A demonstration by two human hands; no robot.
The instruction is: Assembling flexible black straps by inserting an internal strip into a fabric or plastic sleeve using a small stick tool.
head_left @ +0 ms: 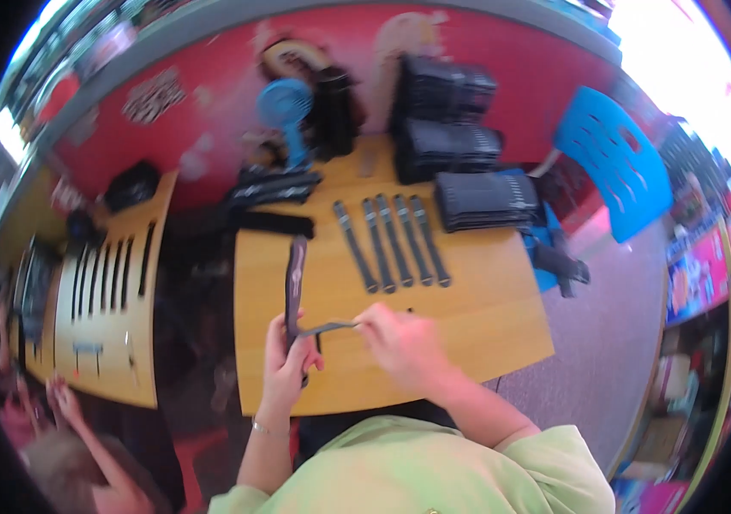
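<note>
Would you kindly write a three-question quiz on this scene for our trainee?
1. How many straps lie in the row on the person's wooden table?
2. True or false: the blue fan stands left of the blue chair.
3. Which grips the wide part of the dark strap? A: the right hand; B: the left hand.

Key: 1. Five. 2. True. 3. B.

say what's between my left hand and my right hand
In the head view, a thin dark strip runs from the dark band in your left hand to your right hand, above the tan tabletop.
</note>
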